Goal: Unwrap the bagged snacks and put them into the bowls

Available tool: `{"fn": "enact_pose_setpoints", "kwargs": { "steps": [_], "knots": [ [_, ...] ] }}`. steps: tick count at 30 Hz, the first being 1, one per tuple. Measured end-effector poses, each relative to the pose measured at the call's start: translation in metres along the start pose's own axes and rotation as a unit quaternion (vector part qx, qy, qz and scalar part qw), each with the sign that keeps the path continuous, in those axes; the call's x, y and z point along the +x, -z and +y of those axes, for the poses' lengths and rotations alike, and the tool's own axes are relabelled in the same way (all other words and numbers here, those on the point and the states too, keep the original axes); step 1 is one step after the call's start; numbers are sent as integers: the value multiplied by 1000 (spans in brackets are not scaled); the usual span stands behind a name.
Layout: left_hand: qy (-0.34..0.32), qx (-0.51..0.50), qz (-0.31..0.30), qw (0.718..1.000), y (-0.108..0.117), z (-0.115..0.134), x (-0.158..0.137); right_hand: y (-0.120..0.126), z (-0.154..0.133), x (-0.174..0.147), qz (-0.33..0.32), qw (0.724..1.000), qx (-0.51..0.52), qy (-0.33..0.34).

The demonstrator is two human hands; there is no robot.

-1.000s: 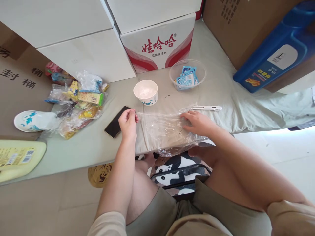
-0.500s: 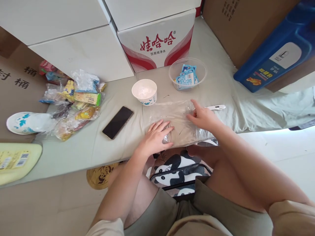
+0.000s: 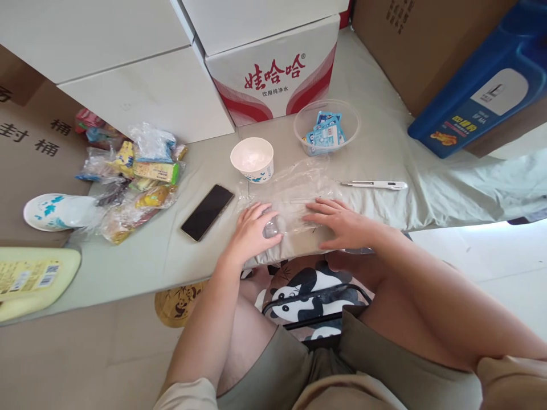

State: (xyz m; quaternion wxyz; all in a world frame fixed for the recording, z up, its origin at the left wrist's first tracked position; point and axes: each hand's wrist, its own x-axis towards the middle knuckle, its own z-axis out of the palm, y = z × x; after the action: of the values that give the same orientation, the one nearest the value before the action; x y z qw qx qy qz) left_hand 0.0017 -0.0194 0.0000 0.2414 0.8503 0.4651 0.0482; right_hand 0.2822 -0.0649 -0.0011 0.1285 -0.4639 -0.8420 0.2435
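Note:
A crinkled sheet of clear plastic film [image 3: 294, 193] lies on the cloth-covered surface in front of me; whether it is a bag I cannot tell. My left hand [image 3: 255, 232] rests on its left side with the fingers spread. On the right side of the film lies my right hand [image 3: 342, 222], palm down, fingers stretched apart. Just beyond the right hand is a white pen-like utility knife [image 3: 376, 184]. A paper bowl [image 3: 252, 159] with something whitish inside stands behind the film. To the left of my left hand lies a black phone [image 3: 208, 212].
A clear plastic tub [image 3: 302, 128] holds several blue packets. Wrapped snacks [image 3: 145, 176] are piled at left, near a tipped paper cup [image 3: 47, 212] and a pale yellow jug [image 3: 38, 279]. Boxes [image 3: 273, 80] line the back. A blue bottle [image 3: 470, 97] stands at right.
My right hand has moved back towards me and flattened onto the film, uncovering the utility knife. My left hand has shifted slightly left. The film's far edge now spreads further back.

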Motion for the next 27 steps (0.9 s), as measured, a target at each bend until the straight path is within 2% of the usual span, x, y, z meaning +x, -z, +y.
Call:
{"fn": "enact_pose_setpoints", "kwargs": {
  "steps": [2,5,7,9,12,15,17,19,21,23,25,27],
  "knots": [
    [-4,-5,-25,1000,2,-2,-2,-3,1,2,2,1000,-14,-10],
    [-19,-23,-41,999,2,0,-6,5,3,3,56,998,6,-23],
    [-38,-63,-4,997,3,1,-7,14,2,2,110,992,24,-59],
    [-49,-131,62,988,5,2,-8,22,0,-1,159,979,38,-120],
    [-21,-241,170,955,10,-2,-6,29,1,-5,191,963,47,-182],
    [48,-346,257,901,13,-8,-3,30,7,-6,167,965,52,-195],
    [88,-404,289,864,13,-11,0,30,12,-6,155,965,83,-195],
    [108,-427,301,846,14,-13,2,30,13,-5,154,962,142,-173],
    [117,-414,298,852,14,-15,3,30,11,-6,129,963,197,-128],
    [117,-384,281,872,15,-16,3,29,8,-6,71,968,222,-88],
    [110,-341,252,899,16,-18,2,28,5,-6,20,975,210,-66],
    [102,-291,212,927,16,-20,2,25,5,-6,14,982,176,-67]
  ]
}}
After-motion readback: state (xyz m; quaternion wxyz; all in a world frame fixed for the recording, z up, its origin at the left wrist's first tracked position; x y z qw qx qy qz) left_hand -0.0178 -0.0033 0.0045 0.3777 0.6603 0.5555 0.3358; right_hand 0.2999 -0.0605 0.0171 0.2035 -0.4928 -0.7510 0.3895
